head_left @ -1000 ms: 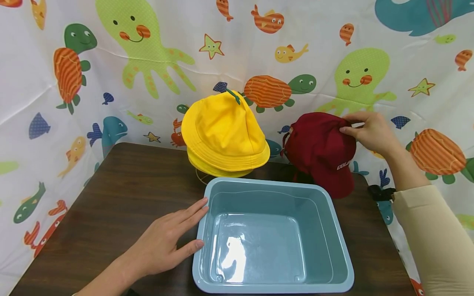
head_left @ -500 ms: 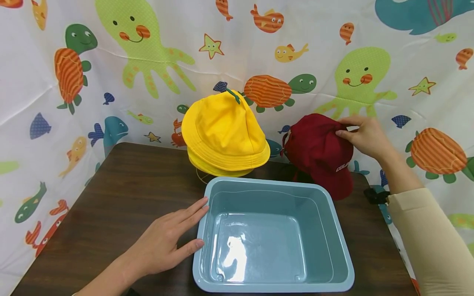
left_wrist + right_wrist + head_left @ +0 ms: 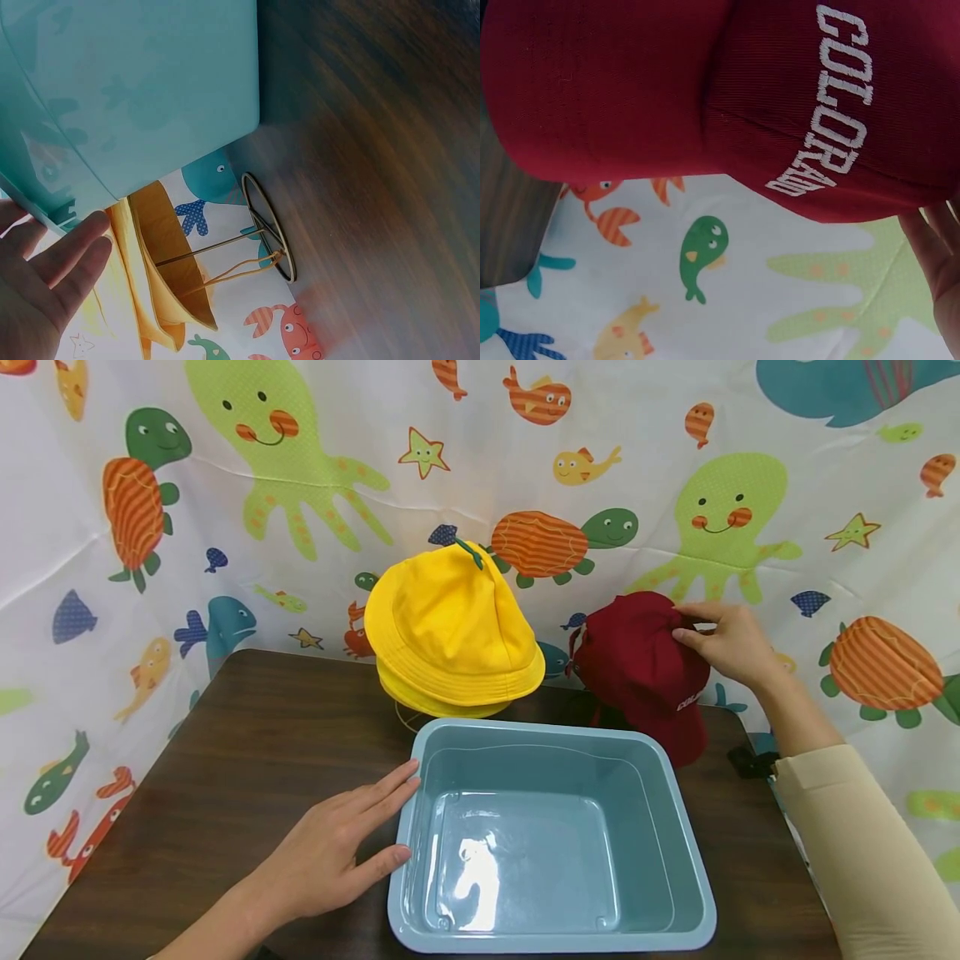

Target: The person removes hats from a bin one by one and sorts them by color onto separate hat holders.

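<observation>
My right hand [image 3: 735,643] pinches the crown of a dark red baseball cap [image 3: 637,643] at the back right, thumb and fingers at its upper right side. In the right wrist view the cap [image 3: 780,105] shows its brim and white "COLORADO" lettering, with fingertips against the crown. A light blue plastic basin [image 3: 551,942] stands at the front of the table. My left hand [image 3: 341,847] rests on the basin's left rim with straight, spread fingers. What supports the cap underneath is hidden.
Behind the basin, stacked yellow bucket hats [image 3: 457,627] with a green sprout on top sit on a wire stand [image 3: 291,262]. A dark wooden table [image 3: 225,760] lies beneath. A curtain printed with sea animals [image 3: 337,427] hangs close behind.
My right hand has moved slightly left, and the cap has shifted a little left and down with it. The left hand, basin and yellow hats stay in place.
</observation>
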Motion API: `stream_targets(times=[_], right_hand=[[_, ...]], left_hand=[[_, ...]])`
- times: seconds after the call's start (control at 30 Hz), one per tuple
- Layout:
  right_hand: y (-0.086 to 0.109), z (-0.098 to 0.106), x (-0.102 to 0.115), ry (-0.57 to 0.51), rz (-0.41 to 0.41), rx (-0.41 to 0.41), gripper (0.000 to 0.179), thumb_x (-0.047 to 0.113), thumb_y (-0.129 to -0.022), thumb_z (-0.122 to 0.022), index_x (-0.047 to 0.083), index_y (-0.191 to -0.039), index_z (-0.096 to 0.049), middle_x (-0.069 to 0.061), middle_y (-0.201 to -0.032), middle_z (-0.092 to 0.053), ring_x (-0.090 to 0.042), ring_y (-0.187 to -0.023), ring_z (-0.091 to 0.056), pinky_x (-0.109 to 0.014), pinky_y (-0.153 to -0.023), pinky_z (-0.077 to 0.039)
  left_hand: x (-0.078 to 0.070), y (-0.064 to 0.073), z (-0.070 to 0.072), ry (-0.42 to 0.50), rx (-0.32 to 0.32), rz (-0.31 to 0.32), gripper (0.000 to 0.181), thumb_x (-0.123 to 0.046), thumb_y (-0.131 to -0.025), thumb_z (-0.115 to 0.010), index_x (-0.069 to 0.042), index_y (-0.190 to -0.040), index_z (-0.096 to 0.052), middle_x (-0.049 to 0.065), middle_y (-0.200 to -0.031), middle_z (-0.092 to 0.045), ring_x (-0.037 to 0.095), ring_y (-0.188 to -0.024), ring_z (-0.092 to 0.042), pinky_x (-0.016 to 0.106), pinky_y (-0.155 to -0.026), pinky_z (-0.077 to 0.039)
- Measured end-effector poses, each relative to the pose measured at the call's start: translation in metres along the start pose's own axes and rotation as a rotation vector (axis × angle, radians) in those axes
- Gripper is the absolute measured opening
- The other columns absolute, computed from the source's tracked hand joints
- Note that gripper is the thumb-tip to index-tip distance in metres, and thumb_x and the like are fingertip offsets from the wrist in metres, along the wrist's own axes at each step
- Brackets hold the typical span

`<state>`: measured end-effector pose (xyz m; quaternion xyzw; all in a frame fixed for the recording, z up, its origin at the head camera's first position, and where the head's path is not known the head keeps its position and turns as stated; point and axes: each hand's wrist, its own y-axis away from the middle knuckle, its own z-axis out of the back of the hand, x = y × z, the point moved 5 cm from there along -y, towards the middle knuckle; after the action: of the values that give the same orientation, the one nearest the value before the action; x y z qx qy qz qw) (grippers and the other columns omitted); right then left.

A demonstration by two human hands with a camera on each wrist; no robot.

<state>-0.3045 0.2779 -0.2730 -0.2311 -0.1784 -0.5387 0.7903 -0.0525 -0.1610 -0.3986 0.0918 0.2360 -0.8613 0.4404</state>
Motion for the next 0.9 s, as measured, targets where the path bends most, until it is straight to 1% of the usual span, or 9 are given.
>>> stream_targets(times=[0.03, 0.1, 0.17, 0.37, 0.47, 0.53, 0.7, 0.8, 0.9], right_hand=[[0.000, -0.001, 0.000, 0.012, -0.005, 0.012, 0.042, 0.009, -0.102, -0.068, -0.005, -0.141, -0.062, -0.030, -0.140, -0.061, -0.046, -0.120, -0.064, -0.036, -0.092, -0.060], [0.000, -0.003, 0.000, 0.036, -0.011, 0.038, 0.044, 0.011, -0.104, -0.065, -0.004, -0.145, -0.059, -0.030, -0.143, -0.058, -0.048, -0.122, -0.063, -0.053, -0.098, -0.056], [0.000, -0.005, 0.000, 0.060, -0.015, 0.065, 0.047, 0.013, -0.106, -0.062, -0.002, -0.149, -0.054, -0.031, -0.146, -0.056, -0.049, -0.126, -0.060, -0.062, -0.102, -0.051], [-0.001, -0.010, -0.002, 0.100, -0.033, 0.119, 0.053, 0.019, -0.109, -0.056, 0.001, -0.157, -0.043, -0.031, -0.154, -0.047, -0.049, -0.141, -0.045, -0.066, -0.113, -0.038], [-0.002, -0.011, -0.004, 0.125, -0.048, 0.161, 0.058, 0.026, -0.110, -0.053, 0.003, -0.161, -0.036, -0.031, -0.159, -0.040, -0.051, -0.146, -0.037, -0.068, -0.116, -0.032], [-0.003, -0.012, -0.004, 0.138, -0.066, 0.183, 0.062, 0.031, -0.111, -0.052, 0.004, -0.163, -0.032, -0.031, -0.160, -0.038, -0.052, -0.147, -0.035, -0.069, -0.116, -0.030], [-0.001, -0.009, -0.005, 0.102, -0.095, 0.181, 0.067, 0.040, -0.111, -0.049, 0.004, -0.164, -0.029, -0.031, -0.161, -0.037, -0.052, -0.146, -0.036, -0.069, -0.116, -0.032], [0.002, -0.006, -0.004, 0.059, -0.095, 0.165, 0.068, 0.041, -0.111, -0.049, 0.003, -0.164, -0.029, -0.031, -0.161, -0.037, -0.053, -0.145, -0.039, -0.068, -0.114, -0.036], [0.007, -0.001, -0.001, 0.041, -0.081, 0.143, 0.068, 0.042, -0.111, -0.049, 0.003, -0.164, -0.030, -0.030, -0.162, -0.037, -0.055, -0.141, -0.043, -0.068, -0.111, -0.039]], left_hand=[[0.000, 0.000, 0.000, 0.002, -0.001, -0.001, 0.071, -0.040, -0.099, -0.071, -0.015, -0.160, -0.045, -0.002, -0.169, -0.036, 0.021, -0.136, -0.059, 0.049, -0.097, -0.058], [0.000, 0.000, 0.000, 0.002, -0.005, -0.003, 0.071, -0.040, -0.099, -0.071, -0.015, -0.160, -0.045, -0.002, -0.169, -0.036, 0.021, -0.136, -0.059, 0.049, -0.097, -0.058], [0.000, -0.001, 0.000, 0.001, -0.009, -0.005, 0.071, -0.039, -0.099, -0.071, -0.015, -0.160, -0.045, -0.002, -0.168, -0.036, 0.021, -0.136, -0.059, 0.049, -0.097, -0.058], [0.000, -0.002, 0.001, 0.003, -0.008, -0.005, 0.070, -0.039, -0.099, -0.071, -0.014, -0.160, -0.046, -0.001, -0.168, -0.036, 0.021, -0.136, -0.059, 0.049, -0.097, -0.058], [0.002, -0.003, 0.000, -0.002, 0.000, 0.001, 0.070, -0.040, -0.099, -0.071, -0.015, -0.160, -0.046, -0.002, -0.168, -0.036, 0.021, -0.136, -0.058, 0.049, -0.098, -0.058], [0.002, -0.003, 0.000, -0.005, 0.003, 0.006, 0.070, -0.041, -0.100, -0.070, -0.015, -0.160, -0.046, -0.002, -0.169, -0.035, 0.021, -0.137, -0.058, 0.049, -0.098, -0.058], [0.002, -0.006, -0.001, -0.003, 0.007, 0.007, 0.070, -0.042, -0.099, -0.070, -0.015, -0.160, -0.046, -0.003, -0.168, -0.036, 0.020, -0.136, -0.059, 0.048, -0.098, -0.058], [0.002, -0.007, 0.000, -0.007, 0.014, 0.008, 0.071, -0.043, -0.099, -0.070, -0.016, -0.160, -0.046, -0.003, -0.168, -0.036, 0.020, -0.135, -0.059, 0.048, -0.098, -0.058], [0.001, -0.007, 0.001, -0.009, 0.019, 0.007, 0.071, -0.044, -0.099, -0.070, -0.015, -0.159, -0.047, -0.003, -0.168, -0.037, 0.021, -0.136, -0.059, 0.049, -0.098, -0.057]])
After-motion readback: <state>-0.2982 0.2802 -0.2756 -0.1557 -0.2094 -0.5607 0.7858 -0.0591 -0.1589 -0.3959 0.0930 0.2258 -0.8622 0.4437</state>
